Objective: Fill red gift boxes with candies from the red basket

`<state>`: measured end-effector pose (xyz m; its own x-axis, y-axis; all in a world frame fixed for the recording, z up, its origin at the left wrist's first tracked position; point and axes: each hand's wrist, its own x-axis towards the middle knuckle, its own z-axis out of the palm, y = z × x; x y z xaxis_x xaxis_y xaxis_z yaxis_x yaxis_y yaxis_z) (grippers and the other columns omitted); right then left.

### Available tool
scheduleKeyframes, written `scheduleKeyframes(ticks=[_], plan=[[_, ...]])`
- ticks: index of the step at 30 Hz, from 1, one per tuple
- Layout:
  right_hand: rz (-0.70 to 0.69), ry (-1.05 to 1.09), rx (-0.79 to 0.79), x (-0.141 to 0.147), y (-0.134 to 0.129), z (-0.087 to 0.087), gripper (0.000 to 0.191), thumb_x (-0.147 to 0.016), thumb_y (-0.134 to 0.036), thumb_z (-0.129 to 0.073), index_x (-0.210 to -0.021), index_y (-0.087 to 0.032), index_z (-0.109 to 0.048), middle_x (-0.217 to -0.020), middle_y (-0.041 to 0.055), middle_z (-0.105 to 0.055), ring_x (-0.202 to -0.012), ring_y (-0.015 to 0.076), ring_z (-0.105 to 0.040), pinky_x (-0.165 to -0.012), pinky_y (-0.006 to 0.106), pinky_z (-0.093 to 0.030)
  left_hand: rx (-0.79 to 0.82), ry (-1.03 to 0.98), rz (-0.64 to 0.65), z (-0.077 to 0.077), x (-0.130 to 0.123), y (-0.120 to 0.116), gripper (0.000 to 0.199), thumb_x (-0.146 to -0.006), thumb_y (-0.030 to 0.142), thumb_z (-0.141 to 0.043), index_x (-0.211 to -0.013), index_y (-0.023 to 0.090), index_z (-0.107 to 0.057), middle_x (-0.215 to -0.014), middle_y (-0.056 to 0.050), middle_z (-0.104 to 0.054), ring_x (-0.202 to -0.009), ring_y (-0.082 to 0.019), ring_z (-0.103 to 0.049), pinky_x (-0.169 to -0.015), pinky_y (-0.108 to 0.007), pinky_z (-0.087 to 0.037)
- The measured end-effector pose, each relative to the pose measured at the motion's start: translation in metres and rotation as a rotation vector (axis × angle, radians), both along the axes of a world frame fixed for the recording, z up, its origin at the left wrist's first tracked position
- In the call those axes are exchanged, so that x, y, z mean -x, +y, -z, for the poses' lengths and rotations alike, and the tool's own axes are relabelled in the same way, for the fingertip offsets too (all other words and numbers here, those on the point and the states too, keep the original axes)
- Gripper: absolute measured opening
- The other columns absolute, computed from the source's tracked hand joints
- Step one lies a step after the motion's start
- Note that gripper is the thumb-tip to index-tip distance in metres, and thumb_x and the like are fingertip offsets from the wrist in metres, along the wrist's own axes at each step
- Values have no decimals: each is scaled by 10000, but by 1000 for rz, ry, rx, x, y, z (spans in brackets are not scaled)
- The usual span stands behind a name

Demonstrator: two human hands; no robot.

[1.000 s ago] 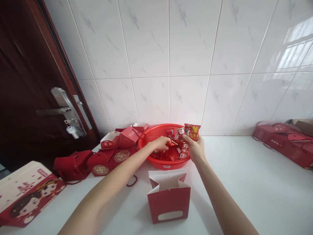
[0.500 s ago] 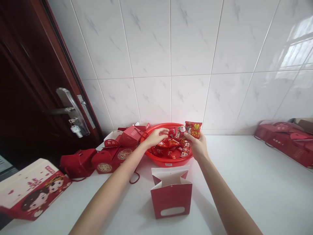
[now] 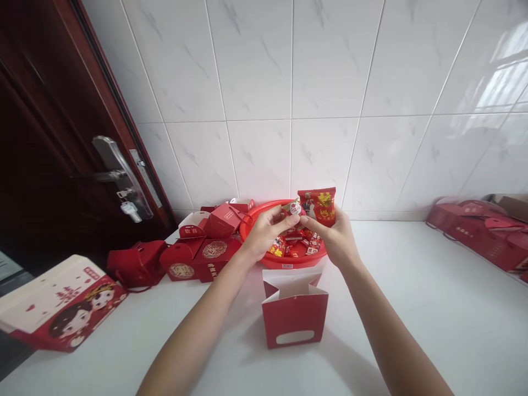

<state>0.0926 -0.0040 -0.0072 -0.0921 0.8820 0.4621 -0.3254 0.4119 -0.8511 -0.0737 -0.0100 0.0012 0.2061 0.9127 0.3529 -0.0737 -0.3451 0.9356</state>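
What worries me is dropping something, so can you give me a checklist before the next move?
1. Large packet in right hand: ok.
2. Left hand has a firm grip on the small packet: cannot tell, fingers partly hidden.
3. Open box upright: ok.
4. Its mouth unfolded: ok, top flaps apart.
5. Its inside empty: cannot tell, the bottom is hidden.
6. More packets in the basket: ok.

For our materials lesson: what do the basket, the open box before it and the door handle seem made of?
Basket: likely plastic, glossy, with a shiny moulded rim.
Open box: probably card, fairly matte, with sharp creases.
Door handle: probably metal, polished, with silvery highlights.
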Motion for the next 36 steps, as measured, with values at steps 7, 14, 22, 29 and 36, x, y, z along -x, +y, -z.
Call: scheduleKeyframes(ticks=[7,14,22,29,36], plan=[[-179,-3,32,-7,-15,-13,325,-765,-371,-809,-1030,-214,-707,-951,53,-765,-868,255,-732,-760,378,-611,-57,55,7,-10,14,-21,420,-807,416,-782,-1142,167,-728,-1171,-82,-741,-1116,-282,-666,-971,-382,-533],[-129,-55,6,-21,-31,-26,210,-749,-328,-784,-931,-238,-730,-835,16,-739,-805,261,-729,-708,388,-615,26,243,190,-34,49,-65,302,-841,371,-758,-1071,178,-723,-1003,-62,-759,-877,-233,-733,-747,-322,-603],[-280,-324,-128,-36,-46,-39,193,-792,-279,-790,-978,-229,-774,-922,40,-744,-868,251,-706,-789,396,-606,-156,716,116,-42,38,-98,330,-888,414,-684,-1164,236,-719,-848,-5,-747,-748,-177,-682,-689,-261,-519],[-176,-474,-238,-40,-52,-42,146,-800,-287,-781,-940,-245,-783,-896,43,-743,-848,231,-679,-742,365,-596,-51,798,36,-25,32,-77,306,-905,429,-613,-1122,226,-686,-838,-14,-704,-692,-180,-639,-580,-257,-448],[-98,-477,-207,-37,-49,-41,132,-794,-288,-776,-867,-204,-705,-767,5,-698,-698,168,-633,-613,271,-517,93,721,280,-21,39,-69,301,-883,405,-661,-1107,205,-685,-1021,-60,-717,-936,-221,-687,-748,-288,-543]])
